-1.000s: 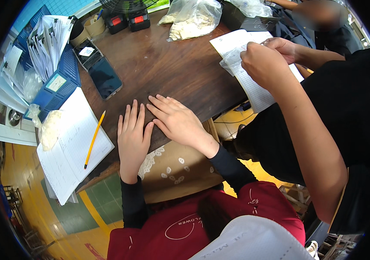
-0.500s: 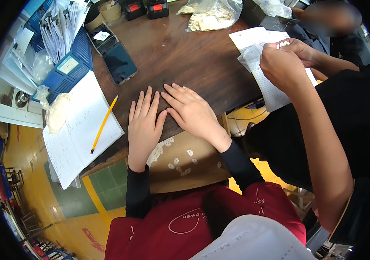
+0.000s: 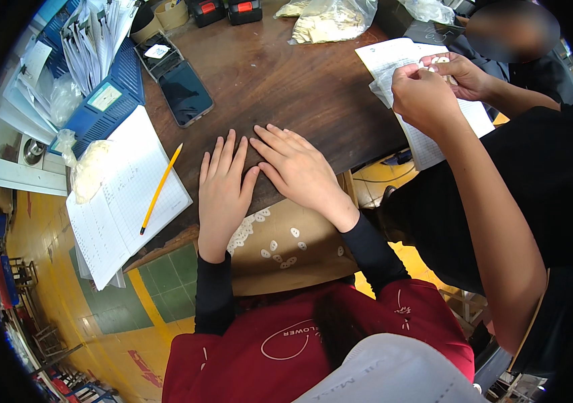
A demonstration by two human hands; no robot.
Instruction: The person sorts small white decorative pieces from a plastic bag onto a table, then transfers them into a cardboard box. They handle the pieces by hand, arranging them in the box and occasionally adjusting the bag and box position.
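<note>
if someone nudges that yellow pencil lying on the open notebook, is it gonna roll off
The yellow pencil looks thin, stiff and light, so a slight push would probably shift it. It lies on the open notebook, which overhangs the table edge, so it may well roll toward the floor. Whether its sides are flat enough to stop it can't be told. Both the left hand and right hand rest flat nearby.

Left hand (image 3: 223,191) flat, fingers together, right hand (image 3: 300,171) flat, fingers spread

Palms of both hands (image 3: 259,178) pressed flat on the bench (image 3: 300,87), undersides hidden. Small white pieces (image 3: 280,245) in the cardboard box (image 3: 286,262) too small to identify, partly covered by the wrists. Co-worker's pinched item (image 3: 437,64) unclear, perhaps a small white part.
</note>
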